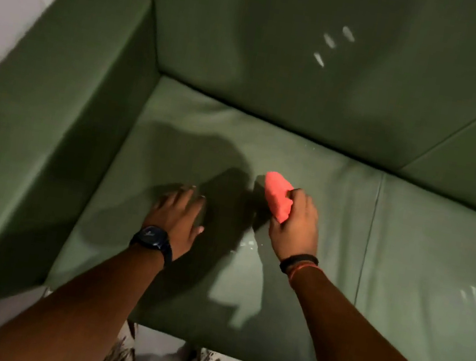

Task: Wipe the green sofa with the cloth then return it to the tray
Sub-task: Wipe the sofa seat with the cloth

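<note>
The green sofa [313, 148] fills the view, its seat cushion below me and its backrest behind. My right hand [296, 225] is closed on a bunched pink cloth [278, 196], which rests on the seat near the middle. My left hand [178, 214] lies flat on the seat to the left of the cloth, fingers spread, holding nothing. A dark watch sits on my left wrist and bands on my right wrist. No tray is in view.
The sofa's left armrest [50, 135] rises beside the seat. A seam [371, 232] splits the seat cushions to the right of my right hand. Pale floor [159, 352] and my shoes show below the seat's front edge. A white wall stands at the upper left.
</note>
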{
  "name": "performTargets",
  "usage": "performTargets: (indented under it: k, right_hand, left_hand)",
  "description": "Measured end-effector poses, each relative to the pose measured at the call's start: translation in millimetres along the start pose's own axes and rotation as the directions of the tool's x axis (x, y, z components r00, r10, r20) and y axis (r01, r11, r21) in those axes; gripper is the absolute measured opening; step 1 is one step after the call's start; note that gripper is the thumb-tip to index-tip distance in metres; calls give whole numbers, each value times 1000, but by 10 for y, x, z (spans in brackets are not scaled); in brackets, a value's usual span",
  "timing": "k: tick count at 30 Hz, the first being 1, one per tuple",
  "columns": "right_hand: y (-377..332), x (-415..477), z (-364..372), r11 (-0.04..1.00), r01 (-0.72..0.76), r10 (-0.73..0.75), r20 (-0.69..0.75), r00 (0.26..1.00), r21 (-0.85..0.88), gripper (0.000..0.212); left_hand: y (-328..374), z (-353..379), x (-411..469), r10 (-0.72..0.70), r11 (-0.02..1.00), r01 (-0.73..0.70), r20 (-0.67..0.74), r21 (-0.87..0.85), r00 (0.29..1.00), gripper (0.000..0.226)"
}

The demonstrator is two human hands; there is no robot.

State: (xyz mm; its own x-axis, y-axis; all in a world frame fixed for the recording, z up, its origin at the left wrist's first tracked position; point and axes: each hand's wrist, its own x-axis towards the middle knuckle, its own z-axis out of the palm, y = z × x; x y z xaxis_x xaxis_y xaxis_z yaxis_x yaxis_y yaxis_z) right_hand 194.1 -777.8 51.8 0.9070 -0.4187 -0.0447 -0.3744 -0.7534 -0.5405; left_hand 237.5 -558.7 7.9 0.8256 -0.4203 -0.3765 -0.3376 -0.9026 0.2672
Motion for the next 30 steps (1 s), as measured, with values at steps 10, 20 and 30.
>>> performTargets:
  k: [10,20,30]
  right_hand:
    - [255,-726,765,934,274,-155,429,890,-230,73]
    - [300,-842,735,945,297,-198,486,851,-135,66]
    - [267,-925,744,941,305,-195,506,840,-145,59]
  left_hand:
    - [-184,656,-120,-112,989,119,-76,86,991,67]
    - [-122,680,-118,-139,984,145,-64,105,988,69]
    - [-64,685,-132,-149,983,155,-66,102,987,67]
